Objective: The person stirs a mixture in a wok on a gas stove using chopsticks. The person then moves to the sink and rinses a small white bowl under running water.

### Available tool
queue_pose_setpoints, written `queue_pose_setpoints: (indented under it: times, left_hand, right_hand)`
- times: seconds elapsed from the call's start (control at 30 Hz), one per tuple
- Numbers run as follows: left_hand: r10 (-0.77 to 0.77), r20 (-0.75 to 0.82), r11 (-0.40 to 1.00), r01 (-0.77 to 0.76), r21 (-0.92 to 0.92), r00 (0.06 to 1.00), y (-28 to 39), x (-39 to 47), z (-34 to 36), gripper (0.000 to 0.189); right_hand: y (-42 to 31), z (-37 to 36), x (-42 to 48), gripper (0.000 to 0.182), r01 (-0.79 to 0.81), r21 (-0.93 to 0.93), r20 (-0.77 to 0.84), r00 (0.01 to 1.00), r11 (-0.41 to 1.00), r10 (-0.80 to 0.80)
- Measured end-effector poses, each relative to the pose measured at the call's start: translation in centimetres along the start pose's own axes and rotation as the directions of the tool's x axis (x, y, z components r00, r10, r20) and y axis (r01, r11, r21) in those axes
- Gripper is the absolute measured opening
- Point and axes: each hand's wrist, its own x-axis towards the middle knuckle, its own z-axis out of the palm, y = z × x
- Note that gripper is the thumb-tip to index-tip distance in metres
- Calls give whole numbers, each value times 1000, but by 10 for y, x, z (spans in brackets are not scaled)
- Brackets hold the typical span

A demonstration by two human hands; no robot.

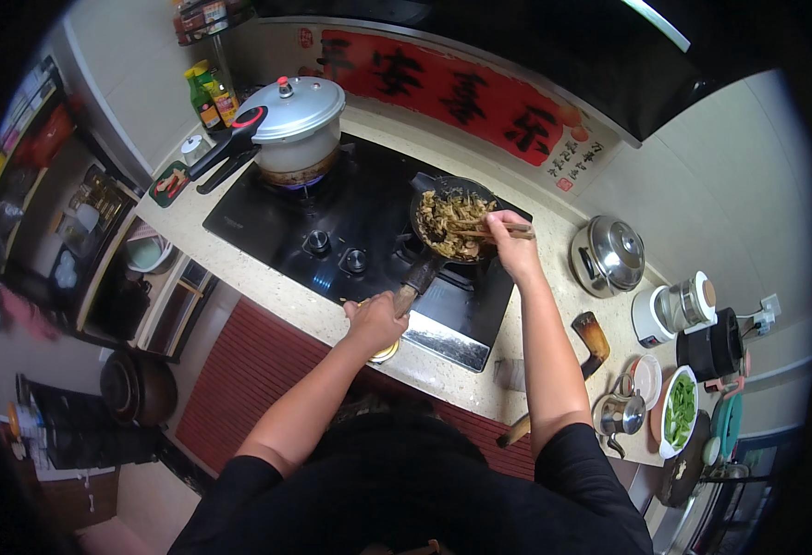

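Observation:
A dark wok (416, 220) stands tilted at the right burner of the black glass gas hob (274, 236), with cooked, shredded food (458, 208) in it. My right hand (513, 243) holds a pair of wooden chopsticks (472, 227), whose tips are in the food. Below the wok, my left hand (376, 321) is at the end of its wooden handle (406, 300), near the counter's front edge. A yellow-rimmed round thing (385, 352) lies partly hidden under that hand. What the left fingers grip is partly hidden, but they close at the handle end.
A pressure cooker (298, 132) sits over a blue flame on the left burner, its long handle pointing left. Sauce bottles (205, 100) stand behind it. On the right are a lidded steel pot (607, 255), a wooden-handled tool (592, 340), a steel pitcher (617, 414) and a bowl of green leaves (681, 409).

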Motion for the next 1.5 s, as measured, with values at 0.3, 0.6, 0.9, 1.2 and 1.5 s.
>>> queue_pose_setpoints:
  times: [0.3, 0.6, 0.9, 1.2, 1.5]
  left_hand:
    - [-5, 14, 1000, 5, 7, 1000, 0, 0, -2, 41]
    - [-11, 12, 1000, 11, 3, 1000, -2, 2, 2, 40]
    - [-6, 7, 1000, 6, 2, 1000, 0, 0, 0, 38]
    - [21, -16, 1000, -21, 11, 1000, -3, 2, 2, 39]
    - [32, -60, 999, -31, 15, 998, 0, -2, 2, 32]
  right_hand:
    - [-8, 36, 32, 28, -37, 436, -97, 991, 899, 88]
    - [2, 21, 22, 32, -139, 225, -192, 964, 964, 183]
    - [5, 35, 18, 29, -147, 350, -66, 981, 925, 181]
    - [11, 28, 31, 31, 43, 176, -184, 983, 983, -10]
    - [-36, -38, 11, 23, -69, 75, 251, 967, 995, 48]
